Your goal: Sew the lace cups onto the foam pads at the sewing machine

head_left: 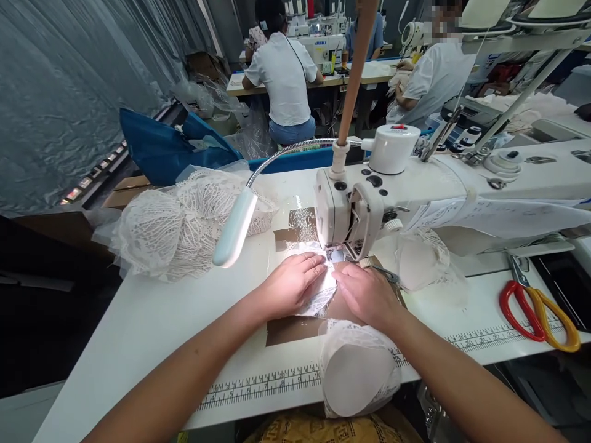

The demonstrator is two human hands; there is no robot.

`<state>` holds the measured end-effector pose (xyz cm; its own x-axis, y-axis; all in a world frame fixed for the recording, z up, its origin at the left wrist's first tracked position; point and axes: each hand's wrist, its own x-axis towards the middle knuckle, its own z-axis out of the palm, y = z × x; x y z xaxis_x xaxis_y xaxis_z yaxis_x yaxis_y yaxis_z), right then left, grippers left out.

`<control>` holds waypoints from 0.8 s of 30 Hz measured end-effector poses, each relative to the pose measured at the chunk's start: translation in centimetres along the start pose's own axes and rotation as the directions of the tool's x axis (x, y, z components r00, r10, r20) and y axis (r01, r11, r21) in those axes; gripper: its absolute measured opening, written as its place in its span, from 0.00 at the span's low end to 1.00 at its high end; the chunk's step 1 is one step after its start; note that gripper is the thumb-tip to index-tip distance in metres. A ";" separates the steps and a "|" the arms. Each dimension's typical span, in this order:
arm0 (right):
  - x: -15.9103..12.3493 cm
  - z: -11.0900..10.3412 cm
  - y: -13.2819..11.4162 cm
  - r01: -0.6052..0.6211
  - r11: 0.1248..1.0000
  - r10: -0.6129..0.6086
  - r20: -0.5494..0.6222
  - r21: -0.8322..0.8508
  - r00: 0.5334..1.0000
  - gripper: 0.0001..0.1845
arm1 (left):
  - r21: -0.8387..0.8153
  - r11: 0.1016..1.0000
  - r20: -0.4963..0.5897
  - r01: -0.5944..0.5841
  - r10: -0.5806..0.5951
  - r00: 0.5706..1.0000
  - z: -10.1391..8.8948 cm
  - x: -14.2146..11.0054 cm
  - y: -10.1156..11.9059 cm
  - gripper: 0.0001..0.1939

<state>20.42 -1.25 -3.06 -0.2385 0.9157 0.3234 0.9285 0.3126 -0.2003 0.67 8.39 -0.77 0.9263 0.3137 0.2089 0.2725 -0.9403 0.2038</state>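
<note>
A piece of white lace fabric [320, 300] lies under the lit needle area of the white sewing machine [332, 212]. Flat on its left side rests my left hand [293, 280], fingers stretched toward the presser foot. My right hand [367, 294] is closed at the fabric's right edge, thumb and forefinger pinching it; the other fingers are curled and partly hidden. A lace-edged cup piece [353, 378] hangs over the table's front edge, just below my hands. Another cup piece [418, 261] sits to the right of the needle.
A heap of white lace pieces [184, 224] lies at left behind the lamp [236, 227]. Scissors with red and yellow handles [538, 307] lie at right. A printed ruler [277, 383] runs along the front edge of the table [152, 320]. Other people work at machines beyond.
</note>
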 end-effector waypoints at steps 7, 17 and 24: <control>0.2 0.0 -0.1 -0.012 1.000 0.012 0.007 -0.009 1.000 0.14 | -0.029 1.000 0.010 0.004 -0.004 1.000 0.2 -0.2 0.6 0.19; 0.2 0.4 0.1 -0.017 0.999 0.017 0.013 -0.038 1.000 0.17 | 0.021 1.000 -0.049 0.014 -0.013 0.999 0.8 -0.4 -0.4 0.19; 0.4 0.2 -0.2 -0.031 0.998 0.035 0.068 -0.055 0.997 0.18 | -0.011 1.000 -0.078 0.025 -0.025 0.997 0.9 -0.3 -0.6 0.18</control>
<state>20.11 -0.88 -3.07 -0.2248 0.9412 0.2522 0.9497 0.2696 -0.1595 0.41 8.72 -1.79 0.8958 0.3469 0.2778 0.2924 -0.9308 0.2196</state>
